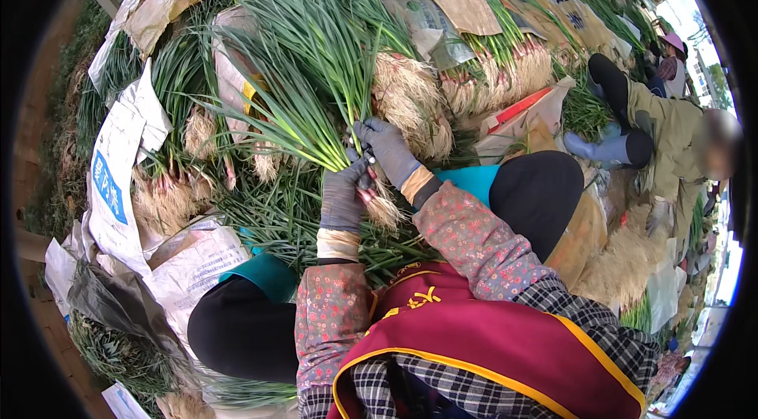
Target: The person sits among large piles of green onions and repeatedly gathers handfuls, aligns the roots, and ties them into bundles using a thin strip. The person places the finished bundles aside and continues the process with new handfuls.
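Both of my hands wear dark grey gloves. My left hand (344, 194) grips a fanned bunch of green onion-like plants (308, 129) near the stem bases, leaves spreading up and away. My right hand (388, 148) meets it and pinches more stems (356, 87) of the same kind. Below the fingers hang reddish-white stem bases and pale stringy roots (384, 210). Just beyond my right hand lies a thick pile of rooted bundles (408, 99). Loose green leaves (278, 212) cover the ground under my hands, between my bent knees.
Printed sacks lie at the left (115, 182) and far right (556, 5). More rooted bundles (503, 67) sit partly under a brown sack (456, 2). At the right, a person (669, 123) in blue boots sits near a root pile (622, 259). Another person (672, 67) wears a pink hat.
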